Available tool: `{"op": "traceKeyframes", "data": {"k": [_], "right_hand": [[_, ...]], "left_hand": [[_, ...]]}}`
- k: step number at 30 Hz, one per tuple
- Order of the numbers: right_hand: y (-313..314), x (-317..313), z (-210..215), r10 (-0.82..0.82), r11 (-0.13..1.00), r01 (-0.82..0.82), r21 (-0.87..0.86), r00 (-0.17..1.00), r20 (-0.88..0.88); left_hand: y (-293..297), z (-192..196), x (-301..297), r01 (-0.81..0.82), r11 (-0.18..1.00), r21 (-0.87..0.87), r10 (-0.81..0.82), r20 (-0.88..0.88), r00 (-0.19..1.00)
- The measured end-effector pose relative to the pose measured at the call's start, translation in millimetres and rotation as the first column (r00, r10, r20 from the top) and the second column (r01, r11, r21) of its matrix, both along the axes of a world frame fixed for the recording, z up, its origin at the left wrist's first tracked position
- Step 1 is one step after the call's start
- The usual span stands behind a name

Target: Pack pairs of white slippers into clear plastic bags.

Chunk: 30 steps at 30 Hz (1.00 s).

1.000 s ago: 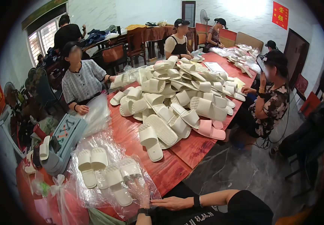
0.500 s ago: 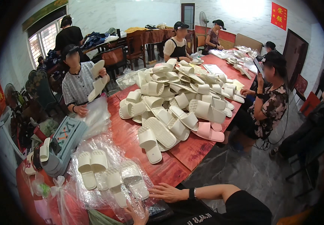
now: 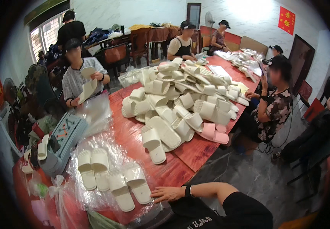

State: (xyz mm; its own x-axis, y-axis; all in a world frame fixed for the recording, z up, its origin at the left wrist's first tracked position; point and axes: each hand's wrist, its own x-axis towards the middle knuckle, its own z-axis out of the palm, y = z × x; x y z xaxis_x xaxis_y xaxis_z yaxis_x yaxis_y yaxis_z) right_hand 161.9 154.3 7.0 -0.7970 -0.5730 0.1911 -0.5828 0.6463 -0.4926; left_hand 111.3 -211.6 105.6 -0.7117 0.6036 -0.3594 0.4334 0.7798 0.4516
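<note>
My right hand (image 3: 169, 193) lies with fingers stretched out at the table's near edge, its fingertips at the toe of a cream slipper (image 3: 139, 182). That slipper lies beside its mate (image 3: 120, 191), on or inside clear plastic; I cannot tell which. Left of them, a second cream pair (image 3: 92, 166) rests on a spread of clear plastic bags (image 3: 115, 149). No part of my left hand shows.
A big heap of cream slippers (image 3: 172, 103) covers the middle of the red table (image 3: 126, 133), with pink slippers (image 3: 214, 133) at its right edge. A grey-blue plastic crate (image 3: 63, 139) stands left. Across the table a person (image 3: 83, 72) holds two slippers; others sit farther along.
My left hand has left the view from beside the nearer pair. My right hand has barely moved. The person across has lowered the slippers.
</note>
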Motion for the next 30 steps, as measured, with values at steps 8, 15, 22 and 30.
{"op": "traceKeyframes", "data": {"k": [8, 15, 22, 30], "right_hand": [[15, -17, 47, -0.129, 0.948, 0.165, 0.273, 0.981, -0.144], [7, -19, 24, -0.099, 0.956, 0.113, 0.272, 0.993, -0.067], [28, -1, 30, -0.149, 0.958, 0.137, 0.251, 0.989, 0.028], [35, 15, 26, -0.087, 0.961, 0.113, 0.254, 0.99, -0.111]], "left_hand": [[40, -7, -88, 0.454, 0.889, 0.049, -0.382, -0.466, 0.798], [26, -16, -94, 0.494, 0.868, -0.057, -0.473, -0.404, 0.783], [16, 0, -85, 0.165, 0.963, 0.212, -0.246, 0.45, 0.858], [55, -60, -81, 0.636, 0.771, 0.01, -0.537, -0.526, 0.66]]}}
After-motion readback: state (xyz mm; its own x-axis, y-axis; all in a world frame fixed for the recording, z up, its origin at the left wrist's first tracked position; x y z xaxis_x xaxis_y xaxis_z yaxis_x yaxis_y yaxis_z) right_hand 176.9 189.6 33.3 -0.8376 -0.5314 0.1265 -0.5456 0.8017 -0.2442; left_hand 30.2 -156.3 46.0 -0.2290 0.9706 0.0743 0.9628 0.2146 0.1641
